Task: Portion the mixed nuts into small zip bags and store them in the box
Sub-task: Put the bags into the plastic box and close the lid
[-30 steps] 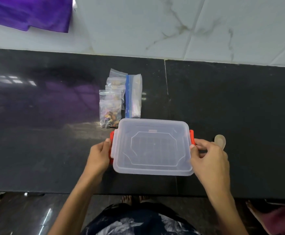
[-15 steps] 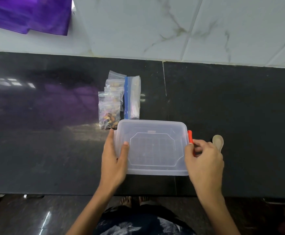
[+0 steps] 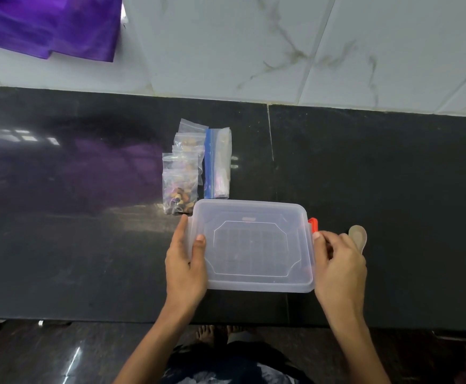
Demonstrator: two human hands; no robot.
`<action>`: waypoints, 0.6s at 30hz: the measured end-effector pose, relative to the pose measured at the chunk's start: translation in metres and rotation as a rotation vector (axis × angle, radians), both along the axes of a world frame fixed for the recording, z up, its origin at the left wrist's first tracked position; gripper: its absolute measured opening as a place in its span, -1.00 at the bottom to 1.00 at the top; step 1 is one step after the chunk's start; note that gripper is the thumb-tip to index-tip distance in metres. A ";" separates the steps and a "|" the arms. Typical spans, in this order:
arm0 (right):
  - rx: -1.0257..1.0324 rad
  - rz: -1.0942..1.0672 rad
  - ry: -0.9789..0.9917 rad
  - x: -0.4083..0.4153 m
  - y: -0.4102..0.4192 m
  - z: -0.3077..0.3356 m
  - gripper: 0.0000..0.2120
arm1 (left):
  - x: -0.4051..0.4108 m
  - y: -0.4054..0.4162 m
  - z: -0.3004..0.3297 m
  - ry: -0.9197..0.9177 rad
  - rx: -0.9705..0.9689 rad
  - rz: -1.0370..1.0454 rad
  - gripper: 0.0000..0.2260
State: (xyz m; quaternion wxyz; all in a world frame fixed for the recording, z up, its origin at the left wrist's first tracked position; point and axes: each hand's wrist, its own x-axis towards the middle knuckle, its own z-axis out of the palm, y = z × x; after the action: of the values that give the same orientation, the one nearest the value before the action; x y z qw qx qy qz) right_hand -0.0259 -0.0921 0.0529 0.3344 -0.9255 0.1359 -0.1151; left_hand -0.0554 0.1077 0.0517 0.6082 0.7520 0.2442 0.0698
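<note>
A translucent plastic box (image 3: 251,245) with its lid on sits near the front edge of the black counter (image 3: 88,245). My left hand (image 3: 186,261) grips the box's left end, thumb on the lid and fingers down the side, hiding the left clip. My right hand (image 3: 340,261) has its fingers curled at the red clip (image 3: 313,225) on the right end, with the thumb against the lid's edge. Several small zip bags of mixed nuts (image 3: 180,180) lie overlapping just behind the box's left corner. A larger bag with a blue zip strip (image 3: 217,163) lies beside them.
A small pale spoon (image 3: 358,236) lies on the counter behind my right hand. A white marbled tile wall (image 3: 281,51) rises at the back. Purple cloth (image 3: 46,26) hangs at the top left. The counter's front edge runs just below the box.
My left hand moved from the left red clip onto the lid's left end, covering that clip. My right hand stayed at the right clip.
</note>
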 end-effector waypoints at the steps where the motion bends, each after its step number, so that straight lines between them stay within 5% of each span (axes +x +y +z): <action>1: 0.005 0.002 -0.007 0.000 0.001 0.000 -0.76 | 0.000 0.000 0.000 0.007 -0.006 0.002 -0.54; 5: 0.157 -0.036 0.058 0.002 -0.010 -0.013 -0.72 | 0.000 0.000 -0.001 0.015 -0.008 0.019 -0.54; 9: 0.673 -0.086 0.307 -0.002 -0.006 -0.026 -0.75 | 0.000 0.000 -0.001 0.006 -0.009 0.013 -0.54; 13: 0.696 -0.036 0.356 -0.004 -0.003 -0.023 -0.81 | -0.001 0.001 -0.002 -0.024 -0.023 0.022 -0.59; 18: 0.638 -0.128 0.079 -0.010 -0.008 -0.009 -0.83 | 0.000 0.002 0.000 -0.059 -0.196 0.223 -0.76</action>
State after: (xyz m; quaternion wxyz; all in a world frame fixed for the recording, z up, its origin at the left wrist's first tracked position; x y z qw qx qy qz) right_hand -0.0355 -0.1006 0.0436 0.5940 -0.7674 0.2358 -0.0517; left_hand -0.0554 0.1099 0.0516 0.6741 0.6549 0.3138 0.1349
